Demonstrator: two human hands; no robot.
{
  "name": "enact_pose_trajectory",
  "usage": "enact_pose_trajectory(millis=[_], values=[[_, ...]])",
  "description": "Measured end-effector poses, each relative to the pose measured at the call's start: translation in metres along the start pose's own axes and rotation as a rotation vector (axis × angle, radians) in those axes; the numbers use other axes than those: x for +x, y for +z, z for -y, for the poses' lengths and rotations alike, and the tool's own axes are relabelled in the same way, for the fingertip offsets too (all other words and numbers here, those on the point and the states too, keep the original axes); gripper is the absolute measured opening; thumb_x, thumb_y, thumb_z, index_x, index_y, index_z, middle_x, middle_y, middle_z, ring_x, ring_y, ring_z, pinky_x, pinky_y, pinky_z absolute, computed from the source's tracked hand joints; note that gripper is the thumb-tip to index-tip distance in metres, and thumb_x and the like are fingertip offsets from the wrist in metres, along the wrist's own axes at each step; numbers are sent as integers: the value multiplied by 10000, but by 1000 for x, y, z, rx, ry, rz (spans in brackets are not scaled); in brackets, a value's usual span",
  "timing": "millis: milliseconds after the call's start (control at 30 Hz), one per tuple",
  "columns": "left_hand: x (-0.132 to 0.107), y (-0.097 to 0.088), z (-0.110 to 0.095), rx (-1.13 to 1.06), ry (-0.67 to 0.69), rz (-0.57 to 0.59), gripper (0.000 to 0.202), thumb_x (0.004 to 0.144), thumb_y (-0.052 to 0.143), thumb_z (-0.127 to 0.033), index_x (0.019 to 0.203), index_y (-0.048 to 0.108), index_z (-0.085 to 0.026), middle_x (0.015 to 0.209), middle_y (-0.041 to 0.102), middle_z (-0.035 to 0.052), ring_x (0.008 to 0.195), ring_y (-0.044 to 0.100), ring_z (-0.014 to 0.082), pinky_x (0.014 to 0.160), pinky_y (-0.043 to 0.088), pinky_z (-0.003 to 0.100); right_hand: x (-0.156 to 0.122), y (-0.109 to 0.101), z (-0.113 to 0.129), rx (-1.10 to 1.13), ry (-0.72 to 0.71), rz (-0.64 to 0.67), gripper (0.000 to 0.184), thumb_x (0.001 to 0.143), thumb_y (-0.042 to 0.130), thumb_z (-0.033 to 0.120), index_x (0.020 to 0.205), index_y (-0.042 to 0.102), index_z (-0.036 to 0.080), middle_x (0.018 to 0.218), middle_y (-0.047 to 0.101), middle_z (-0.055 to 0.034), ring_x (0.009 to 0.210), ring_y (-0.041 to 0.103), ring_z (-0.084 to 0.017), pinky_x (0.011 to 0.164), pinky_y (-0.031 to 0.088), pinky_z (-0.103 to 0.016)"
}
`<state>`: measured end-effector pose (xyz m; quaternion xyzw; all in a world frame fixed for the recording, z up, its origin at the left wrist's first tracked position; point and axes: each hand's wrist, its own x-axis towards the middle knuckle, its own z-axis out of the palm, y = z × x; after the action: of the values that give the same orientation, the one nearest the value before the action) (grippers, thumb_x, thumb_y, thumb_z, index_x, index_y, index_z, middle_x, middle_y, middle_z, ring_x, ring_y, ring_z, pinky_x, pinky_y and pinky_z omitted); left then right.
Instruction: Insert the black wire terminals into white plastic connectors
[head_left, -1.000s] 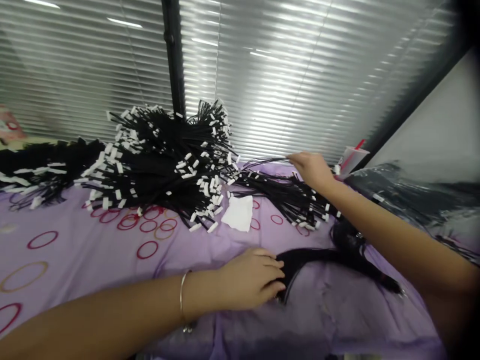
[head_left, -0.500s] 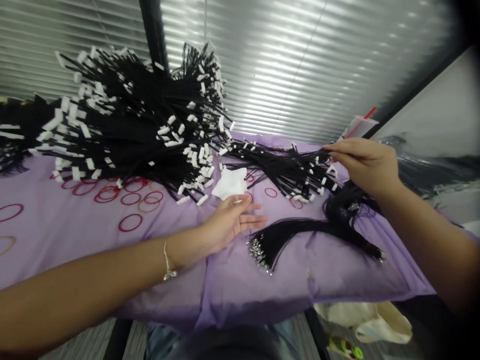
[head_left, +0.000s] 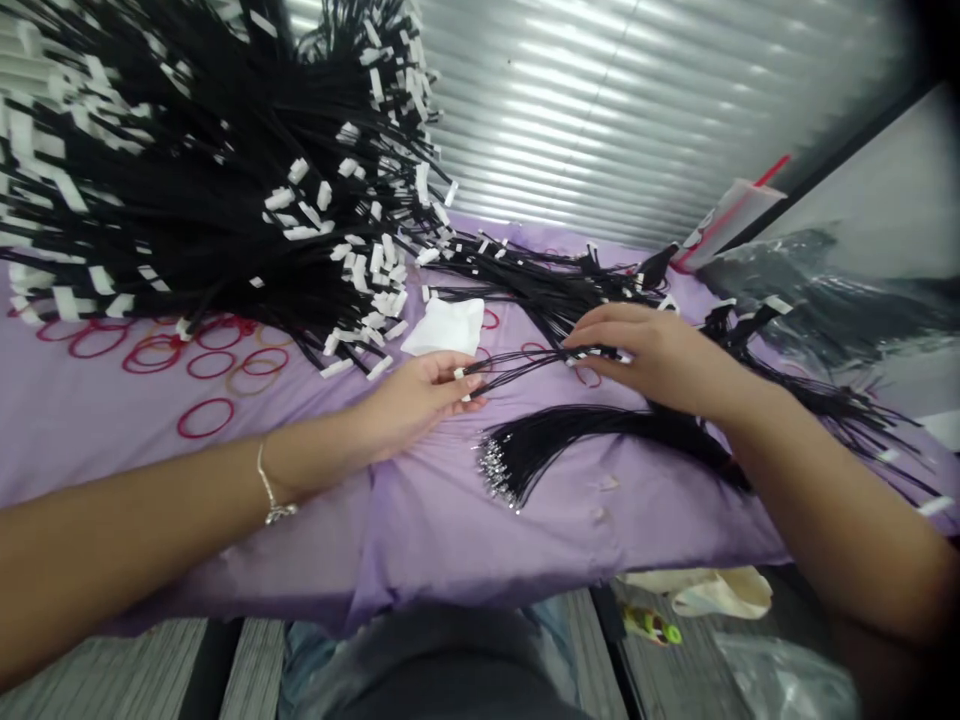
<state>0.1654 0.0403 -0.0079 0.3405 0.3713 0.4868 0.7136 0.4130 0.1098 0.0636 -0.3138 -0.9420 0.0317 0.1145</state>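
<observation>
Stretched between my hands is a thin bundle of black cords [head_left: 517, 368] with small white end pieces. My left hand [head_left: 420, 398] pinches its left end between thumb and fingers, beside a white pad [head_left: 448, 326]. Around the other end close the fingers of my right hand [head_left: 651, 355]; the palm hides part of what they hold. Behind it lies a loose heap of similar cords [head_left: 517, 275]. Just in front, a thicker bundle of black cords with silvery metal ends [head_left: 570, 440] rests on the purple cloth, its right part under my right forearm.
A tall pile of black cords with white ends [head_left: 202, 190] fills the left. Red and tan rubber bands [head_left: 206, 417] lie before it. At the back right stand a cup with a red straw [head_left: 731, 222] and clear plastic bags [head_left: 840, 300]. The purple cloth [head_left: 435, 540] covers the table.
My right hand has come left and down from the back heap with cords. My left hand has closed on the end of that bundle. The view has shifted slightly.
</observation>
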Motion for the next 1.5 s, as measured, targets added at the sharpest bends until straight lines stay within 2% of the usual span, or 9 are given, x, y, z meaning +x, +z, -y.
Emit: enact_pose_trajectory(millis=[100, 233, 433, 567, 667, 800, 1000, 1200, 1500], values=[[0, 0, -2, 8, -5, 2, 93, 806, 588, -70, 880, 640, -92, 922, 648, 49, 855, 608, 114, 835, 492, 268, 9, 14, 31, 161, -135, 209, 194, 874, 506, 252, 996, 641, 185, 997, 648, -66, 914, 597, -167, 840, 467, -304], [0, 1, -3, -33, -33, -13, 157, 819, 538, -34, 895, 653, -109, 913, 671, 46, 817, 642, 118, 873, 493, 300, 17, 29, 36, 372, -246, 372, 183, 869, 532, 299, 959, 634, 177, 939, 657, -48, 867, 596, -142, 804, 464, -278], [-2, 3, -2, 191, 7, 13, 264, 825, 565, -108, 1066, 657, -165, 1068, 674, 43, 981, 633, 158, 890, 486, 294, 7, 33, 34, 402, -246, 273, 127, 868, 528, 227, 834, 637, 170, 811, 621, -40, 762, 570, -121, 705, 446, -246], [-4, 8, -4, 303, 20, -25, 323, 811, 578, -74, 1120, 617, -156, 937, 716, 40, 926, 656, 146, 836, 497, 239, 0, 44, 43, 317, -223, 248, 143, 870, 516, 192, 865, 656, 160, 838, 624, -69, 784, 579, -155, 712, 455, -281], [-6, 10, -4, 364, 37, -55, 251, 798, 596, -62, 1035, 624, -137, 850, 720, 33, 852, 669, 135, 811, 495, 222, -3, 52, 48, 304, -187, 215, 140, 863, 529, 192, 909, 656, 154, 879, 625, -81, 827, 585, -174, 740, 462, -302], [-6, 10, -3, 371, 50, -55, 112, 759, 644, -71, 859, 667, -115, 814, 698, 31, 798, 668, 142, 802, 499, 232, -3, 53, 53, 398, -157, 199, 108, 846, 551, 182, 825, 654, 162, 844, 626, -68, 784, 589, -156, 701, 468, -282], [-11, 10, -4, 310, 19, -99, 131, 726, 680, -83, 849, 692, -127, 764, 699, 22, 712, 673, 145, 744, 539, 263, -2, 46, 57, 613, 86, 116, 56, 821, 576, 189, 784, 616, 192, 759, 634, -1, 697, 578, -117, 638, 460, -236], [-22, 13, -1, 178, -92, -25, 99, 740, 679, -129, 834, 705, -145, 807, 718, 35, 725, 680, 152, 694, 561, 249, -7, 41, 60, 741, 213, 46, 82, 838, 558, 222, 807, 630, 198, 712, 620, 16, 630, 544, -101, 553, 429, -216], [-20, 13, 4, 250, -141, -10, 93, 754, 665, -126, 834, 711, -134, 850, 721, 65, 746, 681, 151, 707, 559, 224, -8, 37, 65, 711, 224, -115, 72, 835, 555, 208, 795, 615, 208, 795, 621, 5, 716, 573, -120, 663, 464, -241]])
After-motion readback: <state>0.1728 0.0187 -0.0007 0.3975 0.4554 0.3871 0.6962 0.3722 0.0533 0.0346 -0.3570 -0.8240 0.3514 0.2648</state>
